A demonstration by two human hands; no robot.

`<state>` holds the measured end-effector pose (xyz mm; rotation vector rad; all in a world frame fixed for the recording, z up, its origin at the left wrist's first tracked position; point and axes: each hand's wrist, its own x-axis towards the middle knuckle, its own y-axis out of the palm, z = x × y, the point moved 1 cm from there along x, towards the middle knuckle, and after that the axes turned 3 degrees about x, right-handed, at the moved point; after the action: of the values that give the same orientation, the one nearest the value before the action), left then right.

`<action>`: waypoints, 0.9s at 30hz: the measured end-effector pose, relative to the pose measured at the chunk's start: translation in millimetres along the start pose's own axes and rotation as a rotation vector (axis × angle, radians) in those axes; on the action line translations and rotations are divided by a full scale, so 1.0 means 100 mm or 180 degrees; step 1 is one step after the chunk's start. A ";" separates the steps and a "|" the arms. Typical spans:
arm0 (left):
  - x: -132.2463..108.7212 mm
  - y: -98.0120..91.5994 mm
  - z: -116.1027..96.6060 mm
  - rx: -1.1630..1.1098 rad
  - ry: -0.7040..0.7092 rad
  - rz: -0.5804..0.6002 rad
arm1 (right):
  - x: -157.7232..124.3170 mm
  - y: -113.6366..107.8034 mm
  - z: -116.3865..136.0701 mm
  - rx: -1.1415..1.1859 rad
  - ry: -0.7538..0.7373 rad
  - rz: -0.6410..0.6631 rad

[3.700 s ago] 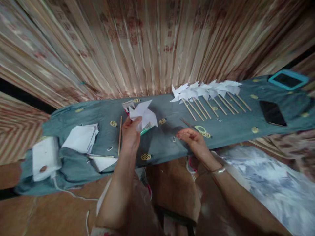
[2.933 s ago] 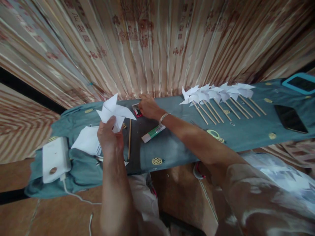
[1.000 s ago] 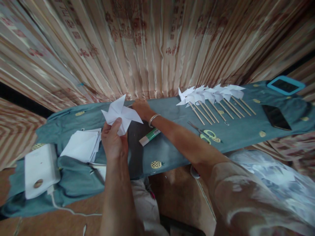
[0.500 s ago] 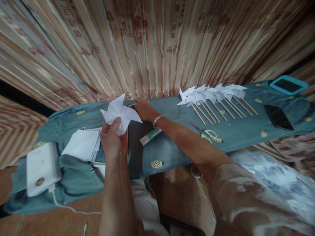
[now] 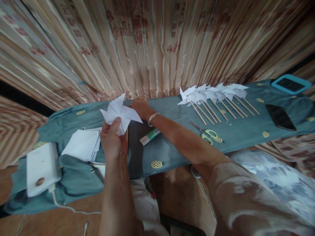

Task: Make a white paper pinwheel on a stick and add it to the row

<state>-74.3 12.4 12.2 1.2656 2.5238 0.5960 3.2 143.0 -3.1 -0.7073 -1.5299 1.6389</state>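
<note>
My left hand point(image 5: 112, 139) is closed on a white folded paper pinwheel point(image 5: 120, 113), held up above the blue-grey cloth-covered bench point(image 5: 172, 144). My right hand point(image 5: 140, 106) reaches across to the far edge of the bench behind the pinwheel; its fingers are hidden by the paper. A silver bangle sits on that wrist. A thin wooden stick point(image 5: 127, 139) lies just right of my left hand, partly hidden. A green and white glue stick point(image 5: 149, 136) lies below my right forearm.
A row of finished paper pinwheels on sticks point(image 5: 214, 98) lies at the right. Green-handled scissors point(image 5: 206, 133), a black phone point(image 5: 280, 117) and a teal-framed tablet point(image 5: 291, 83) lie further right. A stack of white paper squares point(image 5: 82, 144) and a white power adapter point(image 5: 41, 167) sit left. A curtain hangs behind.
My right hand went from the bench's middle to the small box at the far edge and stays there, shifting slightly. My left hand lifted the pinwheel leftward and holds it still.
</note>
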 end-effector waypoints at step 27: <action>0.00 -0.02 0.00 -0.0070 0.0000 0.0051 | -0.02 -0.02 0.02 0.0306 0.0086 0.0048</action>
<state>-75.5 11.4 11.0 1.2791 2.5023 0.6256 3.3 140.5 -0.8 -0.6879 -1.4199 1.6955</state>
